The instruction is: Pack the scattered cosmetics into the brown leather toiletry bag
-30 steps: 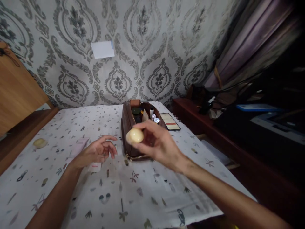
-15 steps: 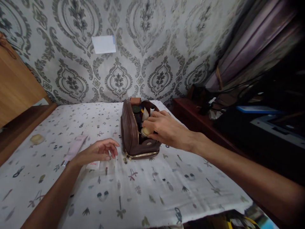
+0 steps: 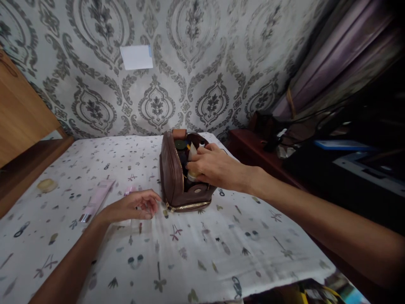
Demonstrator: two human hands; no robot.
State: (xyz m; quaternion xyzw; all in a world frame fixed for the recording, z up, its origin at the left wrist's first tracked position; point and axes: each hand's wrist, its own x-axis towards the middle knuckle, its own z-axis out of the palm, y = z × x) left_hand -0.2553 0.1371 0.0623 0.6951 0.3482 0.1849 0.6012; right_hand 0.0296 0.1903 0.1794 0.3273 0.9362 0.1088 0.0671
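Note:
A brown toiletry bag (image 3: 171, 173) stands unzipped on the patterned cloth, its opening facing up. My right hand (image 3: 215, 164) reaches into it from the right, fingers closed around a small jar (image 3: 192, 175) with a yellowish lid, partly covered by the fingers. Behind the jar, a pale pointed tube (image 3: 192, 151) and a white cap (image 3: 201, 144) stick up inside. My left hand (image 3: 136, 206) rests just left of the bag, holding nothing, its fingers loosely curved and apart. Beneath and behind it lies a pink item (image 3: 130, 190), mostly covered.
On the cloth (image 3: 177, 261) at left lie a pink tube (image 3: 97, 200) and a round yellowish object (image 3: 47, 185). A wooden cabinet (image 3: 25, 114) borders the left side. To the right is a dark red wooden surface (image 3: 249, 145) with cables. The patterned wall is behind.
My right hand has shifted slightly with its fingers still on the jar. My left hand has turned and lowered a little, its fingertips nearer the bag; more of the pink item behind it shows.

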